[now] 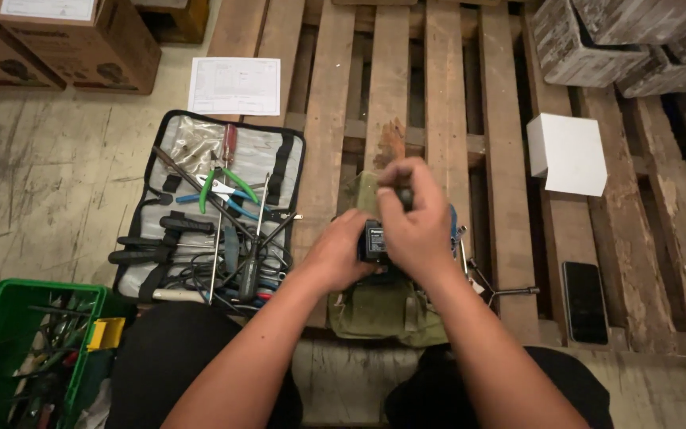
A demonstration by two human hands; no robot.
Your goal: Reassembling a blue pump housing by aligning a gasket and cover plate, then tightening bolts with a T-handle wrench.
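My left hand (341,253) grips a small dark blocky device (374,241) from the left and holds it over an olive-green cloth pouch (381,311) lying on a wooden pallet (327,119). My right hand (414,216) lies over the top of the device, its fingers closed on a dark part at the upper end. Most of the device is hidden under both hands. A bent metal key tool (506,291) rests on the pallet just right of my right wrist.
An unrolled grey tool roll (214,210) with pliers, screwdrivers and wrenches lies to the left. A green toolbox (21,342) stands at the lower left. A white box (568,153) and a black phone (583,302) lie on the pallet at right. Cardboard boxes (73,40) and a paper sheet (234,85) lie behind.
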